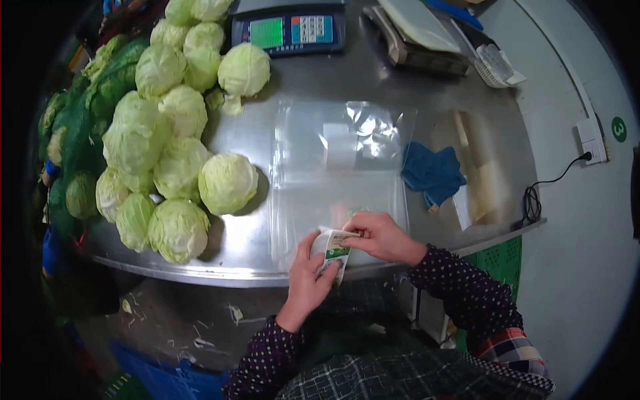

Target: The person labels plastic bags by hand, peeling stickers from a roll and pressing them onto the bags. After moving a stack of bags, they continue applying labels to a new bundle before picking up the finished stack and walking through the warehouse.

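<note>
My left hand (pixel 309 275) holds a small stack of white and green printed labels (pixel 338 253) at the front edge of the steel table. The thumb and fingers of my right hand (pixel 385 239) are closed on the upper right corner of the labels. Beneath and beyond both hands, clear plastic bags (pixel 307 193) lie flat on the table. A crumpled blue cloth (pixel 432 172) is to the right of the bags. Several pale green cabbages (pixel 228 183) are piled on the left, the closest ones a short way from my left hand.
A digital scale (pixel 297 32) with a lit green display stands at the back. Another scale-like device (pixel 427 40) and a white basket (pixel 497 67) are at the back right. Green net sacks (pixel 100 113) of cabbages line the left. A black cord (pixel 533 197) hangs at the right edge.
</note>
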Demonstrator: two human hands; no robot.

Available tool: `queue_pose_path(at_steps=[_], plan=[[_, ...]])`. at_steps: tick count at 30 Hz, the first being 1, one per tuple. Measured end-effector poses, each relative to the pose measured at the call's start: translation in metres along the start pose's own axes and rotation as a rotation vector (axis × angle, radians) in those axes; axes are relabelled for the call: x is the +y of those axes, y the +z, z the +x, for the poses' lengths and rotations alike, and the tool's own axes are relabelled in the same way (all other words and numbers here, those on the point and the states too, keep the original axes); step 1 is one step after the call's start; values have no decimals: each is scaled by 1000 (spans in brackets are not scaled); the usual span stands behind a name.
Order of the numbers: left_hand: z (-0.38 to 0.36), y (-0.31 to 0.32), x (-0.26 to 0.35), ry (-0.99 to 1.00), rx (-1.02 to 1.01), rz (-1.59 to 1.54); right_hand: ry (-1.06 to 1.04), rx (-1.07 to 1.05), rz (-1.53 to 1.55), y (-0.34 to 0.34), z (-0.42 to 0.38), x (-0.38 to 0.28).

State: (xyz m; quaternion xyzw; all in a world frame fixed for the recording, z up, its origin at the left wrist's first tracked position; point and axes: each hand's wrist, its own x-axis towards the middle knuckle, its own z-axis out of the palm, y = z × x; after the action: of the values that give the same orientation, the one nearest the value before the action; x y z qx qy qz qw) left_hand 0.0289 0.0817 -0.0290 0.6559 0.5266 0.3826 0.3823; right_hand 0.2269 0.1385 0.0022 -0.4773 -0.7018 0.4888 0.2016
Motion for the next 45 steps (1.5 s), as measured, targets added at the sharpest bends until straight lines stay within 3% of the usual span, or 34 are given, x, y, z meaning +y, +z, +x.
queue_pose_path(at_steps=[2,4,6,7,8,9,10,12,13,15,18,20,23,26,28,31,33,35,38,40,42,44,45], plan=[[6,-6,-3,103,-22,29,4,-1,29,3,-7,-5],[8,-10,1,-235,-243,-291,-67,41,-17,12,-13,-7],[-5,-3,0,-265,-138,-378,-197,145,-123,11,-16,-13],[-10,-8,8,-413,-146,-334,-197,144,-126,9,-15,-16],[-18,-10,13,-560,-154,-285,-183,221,-124,5,-12,-19],[-34,-5,1,-488,-118,-305,-168,301,-119,0,-7,-22],[-40,-8,4,-493,-128,-299,-160,306,-111,-14,6,-28],[-50,-14,16,-601,-158,-426,130,232,-53,-47,37,-40],[-58,-11,10,-606,-216,-394,124,239,-51,-38,39,-24],[-59,-8,11,-561,-288,-414,64,128,-451,-11,49,31],[-61,-12,21,-524,-304,-418,-33,296,-574,5,46,38],[-54,-18,16,-323,-257,-276,53,301,-619,-3,42,27],[-45,-24,13,-317,-300,-322,-247,60,-742,13,17,35],[-41,-21,25,-167,-515,-294,-157,88,-617,22,11,40],[-30,-18,17,6,-480,-114,-151,101,-559,19,15,41],[-5,-11,6,52,-330,-105,-230,78,-553,11,21,49],[-1,-3,-14,35,-316,-40,-92,174,-316,-8,35,43],[4,-5,-12,-114,-369,-24,-230,623,-385,-70,64,-25],[4,-5,-12,-166,-320,-87,-315,633,-322,-92,51,-65],[1,-6,-5,-208,-296,-138,-127,207,-232,-37,29,-17],[6,-7,-2,-268,-250,-194,19,-21,-91,-11,8,-3],[-2,-9,4,-181,-122,-126,103,-20,57,-1,0,-7],[2,-8,2,-20,-48,-67,182,22,200,3,-3,-10]])
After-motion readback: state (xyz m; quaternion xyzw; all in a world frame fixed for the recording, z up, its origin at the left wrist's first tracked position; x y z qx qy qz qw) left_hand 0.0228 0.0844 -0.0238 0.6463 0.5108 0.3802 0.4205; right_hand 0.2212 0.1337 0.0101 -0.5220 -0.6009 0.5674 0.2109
